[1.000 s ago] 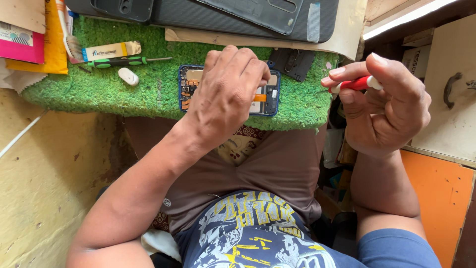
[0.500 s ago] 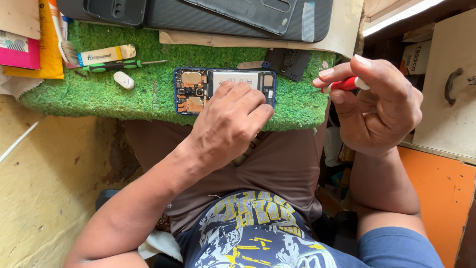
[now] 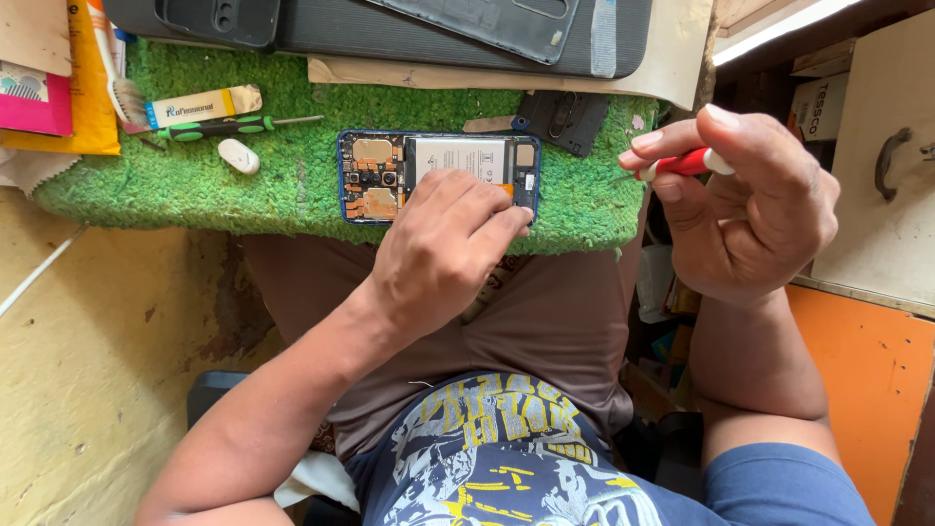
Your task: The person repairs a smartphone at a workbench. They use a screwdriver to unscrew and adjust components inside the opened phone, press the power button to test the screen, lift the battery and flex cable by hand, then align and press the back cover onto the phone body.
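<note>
One opened phone (image 3: 438, 173) under left hand (image 3: 443, 248), one red screwdriver (image 3: 682, 164) in right hand (image 3: 750, 209)

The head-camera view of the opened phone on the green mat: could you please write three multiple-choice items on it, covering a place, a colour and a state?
1. Where does the blue-framed opened phone lie?
A. on the green turf-like mat
B. on the person's lap
C. on the floor

2. What colour is the handle of the thin tool in the right hand?
A. green
B. red
C. yellow

3. What is the phone's state?
A. back cover fitted
B. back off, boards bare
C. wrapped in foil

Key: 1 A, it rests on the mat; 2 B, red shows between the fingers; 3 B, boards and battery show beside the left hand.
</note>
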